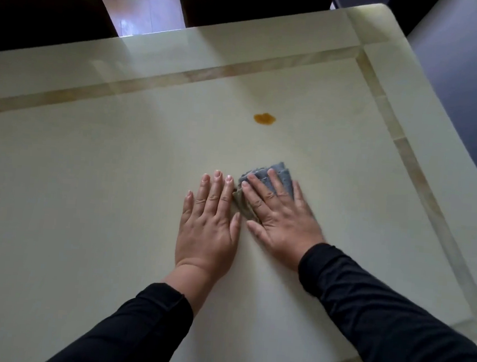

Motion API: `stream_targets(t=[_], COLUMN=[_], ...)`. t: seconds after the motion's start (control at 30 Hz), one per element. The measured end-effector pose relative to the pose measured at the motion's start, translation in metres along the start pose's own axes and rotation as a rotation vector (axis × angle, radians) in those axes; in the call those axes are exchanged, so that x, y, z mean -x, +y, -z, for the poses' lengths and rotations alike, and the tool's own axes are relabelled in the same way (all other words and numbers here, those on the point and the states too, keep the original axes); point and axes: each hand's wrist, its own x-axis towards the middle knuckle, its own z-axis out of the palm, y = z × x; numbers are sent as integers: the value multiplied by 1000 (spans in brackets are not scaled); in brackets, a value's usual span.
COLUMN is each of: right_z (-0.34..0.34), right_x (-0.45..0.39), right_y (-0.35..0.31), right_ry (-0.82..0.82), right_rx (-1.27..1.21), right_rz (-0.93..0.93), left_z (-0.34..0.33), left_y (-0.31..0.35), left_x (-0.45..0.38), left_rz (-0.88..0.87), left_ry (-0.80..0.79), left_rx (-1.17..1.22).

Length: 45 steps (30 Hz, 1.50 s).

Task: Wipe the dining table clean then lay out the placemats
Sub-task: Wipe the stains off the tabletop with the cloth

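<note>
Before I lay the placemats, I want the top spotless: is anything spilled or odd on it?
Yes. An orange-brown blot sits on the table, beyond the cloth under the right hand. It is not yet wiped.

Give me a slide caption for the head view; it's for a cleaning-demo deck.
Right hand presses a grey cloth flat on the table, left hand beside it, orange stain ahead.
</note>
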Motion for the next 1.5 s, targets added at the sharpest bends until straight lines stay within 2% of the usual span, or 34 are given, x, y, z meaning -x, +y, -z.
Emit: stream_targets(t=[0.03,0.1,0.17,0.2,0.3,0.37,0.43,0.57,0.7,0.83,0.93,1.07,1.17,1.23,1.4,1.5], right_z=[2,5,2,-1,-6,0,8,10,7,9,9,7,13,23,39,37], right_x=[-8,-18,-14,-8,12,0,-31,-65,-64,-68,-62,-61,-89,-117,-164,-154], right_y=[18,44,40,27,-11,-7,6,5,8,9,0,-14,-2,12,34,31], right_ry=[-15,-12,51,69,53,9,-19,-6,2,11,16,-1,-20,-26,-45,-43], right_rx=[28,4,-31,-28,-48,-30,4,-30,-12,-43,-30,-15,75,163,66,66], right_rz=[-7,-223,-404,-427,-277,-112,-27,-180,-144,-128,-137,14,147,171,-131,-38], left_z=[0,0,1,1,-1,-2,-1,-1,12,23,17,12,14,14,17,18], left_y=[-1,-1,-1,-1,-1,-1,0,1,-8,-17,-20,-21,-20,-20,-19,-19], left_x=[1,2,2,2,2,2,1,0,-28,-71,-71,-71,-73,-73,-72,-71], left_rz=[-2,-2,-4,-2,5,13,22,41,5,18,0,-6,47,67,49,52], left_ry=[-3,-9,-5,-2,13,15,27,43,71,28,62,88,122,129,128,131], left_rx=[0,1,11,19,27,29,37,15,19,20,-2,31,62,72,50,52])
